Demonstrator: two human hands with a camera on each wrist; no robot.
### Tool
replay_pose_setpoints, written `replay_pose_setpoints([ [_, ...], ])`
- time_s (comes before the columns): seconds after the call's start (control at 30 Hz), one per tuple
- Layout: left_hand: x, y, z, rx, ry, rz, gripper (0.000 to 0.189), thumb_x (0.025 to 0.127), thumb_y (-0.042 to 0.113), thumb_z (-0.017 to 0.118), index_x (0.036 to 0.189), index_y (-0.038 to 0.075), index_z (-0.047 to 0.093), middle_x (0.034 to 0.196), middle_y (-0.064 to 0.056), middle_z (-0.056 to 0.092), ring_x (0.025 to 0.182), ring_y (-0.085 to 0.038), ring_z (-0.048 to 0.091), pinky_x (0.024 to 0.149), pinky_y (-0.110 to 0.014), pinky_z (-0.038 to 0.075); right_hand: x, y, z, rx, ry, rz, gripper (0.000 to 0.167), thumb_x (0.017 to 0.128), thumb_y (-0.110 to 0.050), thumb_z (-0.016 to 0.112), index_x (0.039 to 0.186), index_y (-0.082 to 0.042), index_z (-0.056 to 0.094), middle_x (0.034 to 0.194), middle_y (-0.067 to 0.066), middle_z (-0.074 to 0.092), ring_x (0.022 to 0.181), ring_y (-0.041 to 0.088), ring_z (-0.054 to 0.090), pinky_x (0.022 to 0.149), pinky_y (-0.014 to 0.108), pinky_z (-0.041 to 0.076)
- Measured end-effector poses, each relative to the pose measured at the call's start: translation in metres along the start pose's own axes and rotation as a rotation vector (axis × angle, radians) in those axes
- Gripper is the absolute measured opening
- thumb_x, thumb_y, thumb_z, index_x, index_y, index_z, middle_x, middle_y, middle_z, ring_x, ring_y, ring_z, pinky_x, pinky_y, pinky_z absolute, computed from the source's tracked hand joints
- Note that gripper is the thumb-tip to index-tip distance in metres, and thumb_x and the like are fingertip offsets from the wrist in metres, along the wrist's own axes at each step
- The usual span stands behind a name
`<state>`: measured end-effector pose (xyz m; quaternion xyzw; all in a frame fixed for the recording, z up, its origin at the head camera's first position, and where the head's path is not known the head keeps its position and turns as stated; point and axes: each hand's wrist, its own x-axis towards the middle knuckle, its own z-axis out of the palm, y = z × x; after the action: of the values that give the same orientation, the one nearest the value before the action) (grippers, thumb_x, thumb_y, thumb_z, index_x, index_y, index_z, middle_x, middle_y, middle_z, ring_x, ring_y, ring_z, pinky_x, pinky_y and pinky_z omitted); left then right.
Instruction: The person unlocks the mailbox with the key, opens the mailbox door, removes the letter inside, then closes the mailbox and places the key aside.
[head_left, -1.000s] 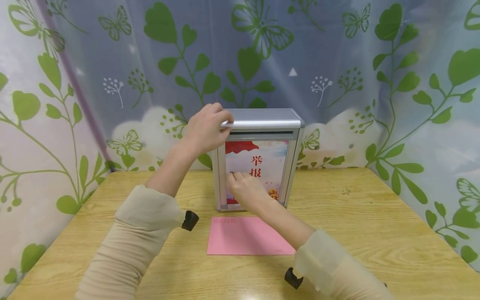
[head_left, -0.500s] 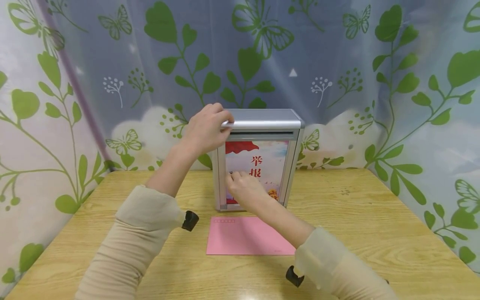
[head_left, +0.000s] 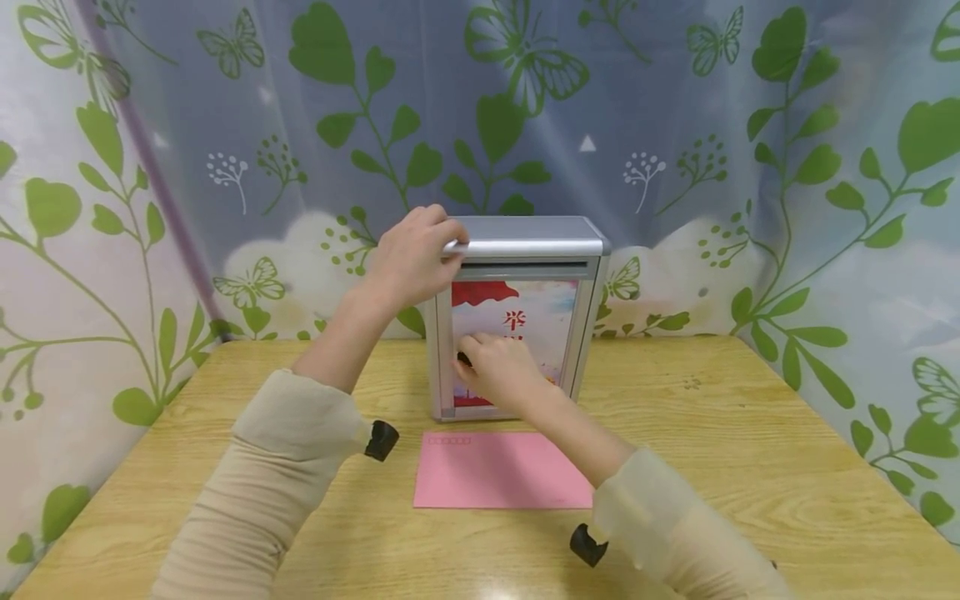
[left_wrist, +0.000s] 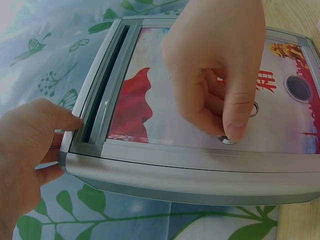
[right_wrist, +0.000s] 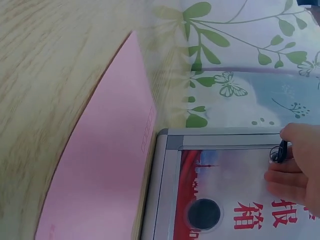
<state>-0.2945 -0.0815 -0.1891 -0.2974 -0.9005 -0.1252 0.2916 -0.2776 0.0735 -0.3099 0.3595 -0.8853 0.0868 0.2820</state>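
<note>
A silver metal report box (head_left: 536, 247) stands upright on the table, with a mail slot (head_left: 525, 266) across its front above a printed poster panel. My left hand (head_left: 416, 258) grips its upper left corner, thumb at the slot's end in the left wrist view. My right hand (head_left: 502, 362) is at the left side of the front panel, pinching a black-headed key (right_wrist: 283, 150) between thumb and finger. The key is at a small round lock (left_wrist: 227, 140), its tip hidden, and a thin metal ring (left_wrist: 255, 108) hangs by the fingers.
A pink envelope (head_left: 487, 475) lies flat on the wooden table (head_left: 712, 450) just in front of the box. A dark round window (right_wrist: 204, 214) sits low in the poster panel. Behind stands a leaf-and-butterfly patterned curtain (head_left: 660, 100).
My right hand has turned at the lock, its fingers lifting slightly, and the key's black head now shows in the head view. My left hand has stayed on the box's corner.
</note>
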Motion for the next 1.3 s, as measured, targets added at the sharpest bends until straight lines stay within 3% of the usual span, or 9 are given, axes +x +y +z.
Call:
replay_pose_setpoints([
  [0.23,-0.001,0.001,-0.001,0.0,0.006,0.006,0.016,0.086,0.008,0.058,0.099,0.008,0.067,0.095,-0.007,0.056,0.092,-0.025,0.05,0.073,-0.033,0.046,0.003,-0.001,0.0,0.031,-0.117,0.203,0.031,0.089,-0.031,0.06,0.066,-0.013,0.048,0.053,-0.005,0.039,0.044,0.008,0.035,0.039,0.02,0.027],
  [0.53,0.001,0.0,0.0,-0.007,0.024,0.015,0.015,0.086,0.007,0.058,0.098,0.007,0.067,0.094,-0.007,0.057,0.091,-0.025,0.05,0.073,-0.033,0.045,0.006,-0.002,0.0,-0.027,-0.183,0.303,0.048,0.091,-0.042,0.052,0.052,-0.016,0.038,0.046,-0.006,0.025,0.043,0.009,0.023,0.039,0.023,0.018],
  [0.67,0.001,0.0,0.0,-0.01,0.016,0.014,0.015,0.086,0.008,0.058,0.099,0.007,0.067,0.095,-0.007,0.057,0.091,-0.025,0.05,0.075,-0.033,0.046,0.005,0.004,0.006,0.001,-0.17,0.274,0.048,0.091,-0.041,0.052,0.052,-0.017,0.037,0.045,-0.007,0.026,0.042,0.008,0.024,0.04,0.023,0.017],
  [0.93,0.0,0.001,-0.001,-0.012,0.017,0.002,0.016,0.086,0.007,0.058,0.099,0.008,0.067,0.094,-0.007,0.057,0.091,-0.025,0.05,0.073,-0.033,0.045,0.003,0.015,0.013,0.016,-0.041,0.119,0.048,0.088,-0.034,0.057,0.051,-0.018,0.031,0.046,-0.009,0.021,0.045,0.005,0.016,0.042,0.02,0.013],
  [1.07,0.0,0.0,0.0,-0.013,0.017,0.009,0.016,0.086,0.007,0.058,0.099,0.007,0.067,0.094,-0.007,0.057,0.091,-0.025,0.05,0.074,-0.033,0.045,0.002,0.017,0.015,0.005,-0.008,0.087,0.049,0.086,-0.034,0.058,0.05,-0.019,0.03,0.045,-0.01,0.02,0.045,0.004,0.014,0.042,0.02,0.01],
  [1.3,0.0,-0.001,-0.001,-0.007,0.015,0.01,0.016,0.086,0.009,0.059,0.099,0.007,0.067,0.095,-0.007,0.057,0.092,-0.025,0.051,0.075,-0.033,0.046,0.003,0.02,0.017,0.088,-0.015,0.077,0.049,0.087,-0.033,0.059,0.049,-0.019,0.031,0.044,-0.011,0.021,0.042,0.003,0.014,0.041,0.018,0.011],
])
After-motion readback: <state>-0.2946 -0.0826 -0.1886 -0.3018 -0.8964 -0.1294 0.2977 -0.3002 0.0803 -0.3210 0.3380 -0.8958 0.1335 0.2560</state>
